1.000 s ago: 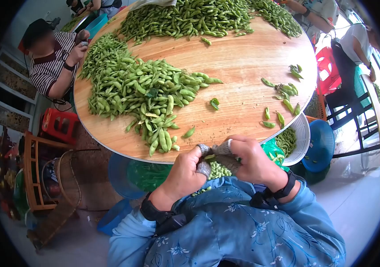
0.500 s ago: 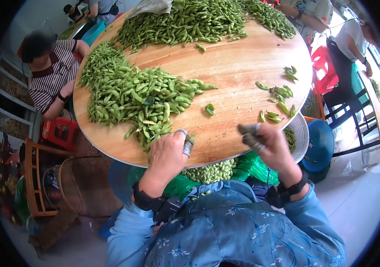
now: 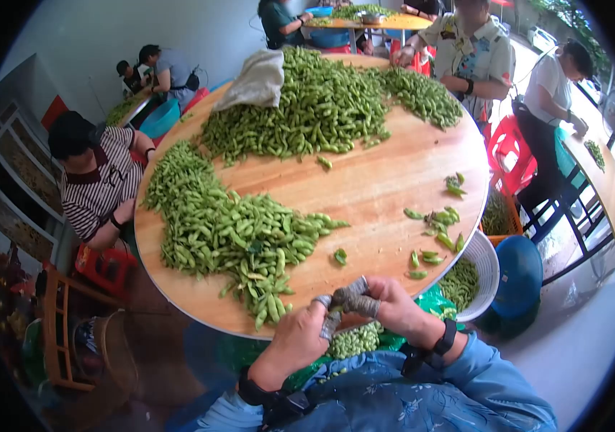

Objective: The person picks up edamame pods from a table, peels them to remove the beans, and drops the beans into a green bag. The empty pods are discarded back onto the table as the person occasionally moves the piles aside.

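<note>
My left hand [image 3: 299, 337] and my right hand [image 3: 394, 308] meet over the front edge of the round wooden table [image 3: 365, 187]. Grey wrapping covers the thumb and fingertips of both. Their fingers pinch together around a green soybean pod [image 3: 335, 309], mostly hidden by the fingertips. Left of my hands, a long heap of green soybean pods [image 3: 250, 237] reaches toward the table's front edge. Several loose pods [image 3: 442, 219] lie to the right, with a small green leaf [image 3: 340, 256] between. Below the edge, shelled beans [image 3: 354, 341] show in a green plastic bag [image 3: 391, 341].
A larger pod pile [image 3: 322, 101] with a white cloth [image 3: 255, 78] covers the table's far side. A white basket [image 3: 486, 270] of pods and a blue basin [image 3: 516, 277] stand at the right. A person in a striped shirt [image 3: 102, 180] sits left; others work farther back.
My right hand has come left and my hands are now together at the fingertips. The camera view has tilted up, showing more of the room. Another loose pod lies at the right.
</note>
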A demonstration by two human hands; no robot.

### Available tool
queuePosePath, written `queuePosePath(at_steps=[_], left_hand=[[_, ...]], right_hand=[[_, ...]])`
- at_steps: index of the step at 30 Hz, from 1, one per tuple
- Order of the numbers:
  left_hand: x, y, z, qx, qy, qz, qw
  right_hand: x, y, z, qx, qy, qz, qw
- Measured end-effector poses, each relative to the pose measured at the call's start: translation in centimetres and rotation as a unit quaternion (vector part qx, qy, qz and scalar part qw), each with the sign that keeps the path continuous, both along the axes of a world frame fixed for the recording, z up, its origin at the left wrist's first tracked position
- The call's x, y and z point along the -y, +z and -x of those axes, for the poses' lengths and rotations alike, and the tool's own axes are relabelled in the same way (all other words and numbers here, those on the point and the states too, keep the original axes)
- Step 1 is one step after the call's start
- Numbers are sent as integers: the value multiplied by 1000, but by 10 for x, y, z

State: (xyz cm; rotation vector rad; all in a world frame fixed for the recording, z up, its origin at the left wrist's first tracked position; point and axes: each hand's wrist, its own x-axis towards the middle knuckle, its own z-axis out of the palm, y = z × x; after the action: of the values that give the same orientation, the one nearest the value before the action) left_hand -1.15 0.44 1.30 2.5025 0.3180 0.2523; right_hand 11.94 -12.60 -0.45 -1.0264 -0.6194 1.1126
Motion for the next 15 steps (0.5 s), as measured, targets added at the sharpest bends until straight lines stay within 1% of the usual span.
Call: queuePosePath(at_steps=[1, 2, 3, 5, 6, 7, 9, 11, 12, 14, 15], left_hand=[[-1, 0, -1, -11, -25, 16, 999], [-2, 1, -1, -19, -23, 59, 998], [-2, 2, -1, -11, -26, 53, 998], [0, 8, -1, -12, -23, 63, 998], [0, 12, 0, -35, -11, 74, 997], [0, 12, -1, -33, -12, 72, 997], [1, 3, 2, 66, 20, 11, 998], [1, 2, 1, 86, 44, -36, 995], [3, 4, 2, 87, 47, -71, 993], [3, 1, 1, 124, 33, -77, 989], [3, 1, 1, 142, 29, -90, 985]], right_hand=[[0, -3, -1, 17, 2, -10, 1000], [-1, -4, 0, 27, -3, -17, 999], [-1, -5, 1, 52, -16, -22, 998], [0, -6, -4, 104, 17, -14, 994], [-1, -3, -4, 108, 16, -17, 994], [-2, 1, -1, 104, -15, -19, 994], [1, 10, 6, 81, -55, -5, 995], [2, 12, 7, 80, -72, 12, 994], [4, 15, 7, 79, -49, 22, 995], [5, 22, 7, 76, -22, 42, 996], [6, 21, 8, 57, -15, 30, 998]])
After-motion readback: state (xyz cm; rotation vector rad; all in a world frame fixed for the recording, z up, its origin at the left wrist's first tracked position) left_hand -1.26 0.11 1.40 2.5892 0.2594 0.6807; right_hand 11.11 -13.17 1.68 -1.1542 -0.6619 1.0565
